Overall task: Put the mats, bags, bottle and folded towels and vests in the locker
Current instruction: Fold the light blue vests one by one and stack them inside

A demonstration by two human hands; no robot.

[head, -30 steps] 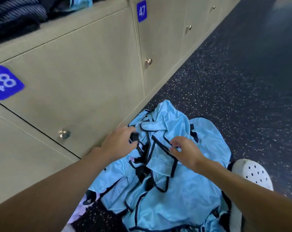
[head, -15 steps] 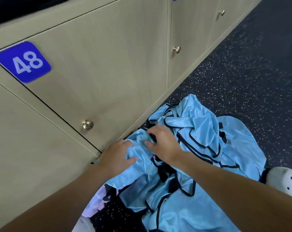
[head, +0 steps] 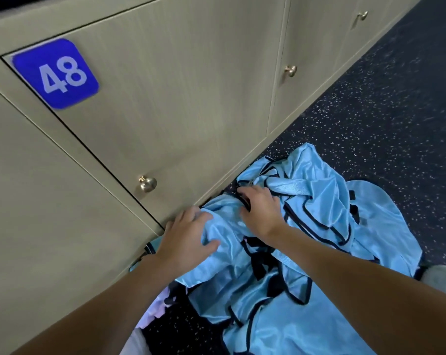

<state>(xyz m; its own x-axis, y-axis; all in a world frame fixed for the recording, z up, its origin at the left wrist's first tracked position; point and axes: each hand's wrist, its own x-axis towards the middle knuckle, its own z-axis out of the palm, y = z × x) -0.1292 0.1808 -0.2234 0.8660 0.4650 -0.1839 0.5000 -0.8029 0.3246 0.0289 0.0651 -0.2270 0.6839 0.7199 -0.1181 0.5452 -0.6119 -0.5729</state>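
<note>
Both hands are down in the heap of blue vests [head: 319, 201], which lies crumpled on the floor [head: 370, 111], right against the foot of the locker [head: 165, 98] numbered 48, its door closed. The left hand [head: 188, 239] bunches a fold, fingers curled, thumb clamped over the cloth. The right hand [head: 260, 211] digs in at a black-trimmed edge, fingers bent and likely pinching it, though the tips are buried. It's thin, light, slippery stuff that will slide and flop, so the bound edges are the place to grab.
</note>
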